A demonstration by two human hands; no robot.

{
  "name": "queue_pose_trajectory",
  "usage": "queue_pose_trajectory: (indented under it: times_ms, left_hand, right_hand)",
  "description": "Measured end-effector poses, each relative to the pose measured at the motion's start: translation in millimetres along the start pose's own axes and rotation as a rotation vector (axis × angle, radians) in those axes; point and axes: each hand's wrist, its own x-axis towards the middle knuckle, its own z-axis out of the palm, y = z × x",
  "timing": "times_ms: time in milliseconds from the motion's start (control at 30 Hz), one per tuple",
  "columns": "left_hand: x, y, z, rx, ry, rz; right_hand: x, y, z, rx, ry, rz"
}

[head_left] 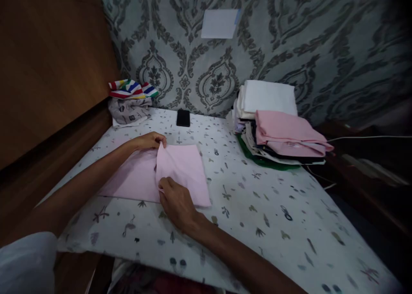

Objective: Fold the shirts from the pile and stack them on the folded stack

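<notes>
A light pink cloth (186,167) lies on the patterned white cover, partly folded, its right part doubled over and its left part stretched flat beneath my left forearm. My left hand (149,140) pinches the far corner of the folded layer. Closer to me, my right hand (176,199) has its fingers closed on the near end of the same folded edge. Between the two hands that edge is slightly raised off the layer below.
A black phone (183,118) lies beyond the cloth. Folded clothes (289,133) are stacked at the right, topped with white and pink pieces. Striped and grey cloths (130,105) sit at the back left beside a wooden panel (54,62). The patterned cover (244,225) reaches the near edge.
</notes>
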Motion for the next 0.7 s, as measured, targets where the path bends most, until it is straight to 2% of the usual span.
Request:
queue_pose_trajectory:
  times_ms: [133,267,367,433,533,633,700]
  left_hand:
    - [-1,1,3.1,-0.193,-0.003,-0.051]
    - [-5,2,-1.6,-0.357,0.077,-0.076]
    - [-10,-4,-4.8,-0.35,0.144,-0.107]
    - [-14,-6,-4.4,-0.217,0.174,-0.101]
    - [-21,-3,1.5,0.196,0.256,-0.106]
    - [-32,9,18.3,0.69,0.457,-0.038]
    - [-41,16,37.6,0.856,0.508,0.066]
  right_hand:
    - [2,-3,-1,0.065,0.026,0.023]
    - [11,-13,0,0.164,0.059,0.038]
    - [20,-22,8,0.191,0.028,0.041]
    - [22,-28,12,0.207,-0.012,0.026]
    - [21,-32,11,0.293,-0.049,-0.053]
    - [21,-20,-3,0.357,0.023,-0.074]
    - [24,-1,-13,0.287,0.107,-0.033]
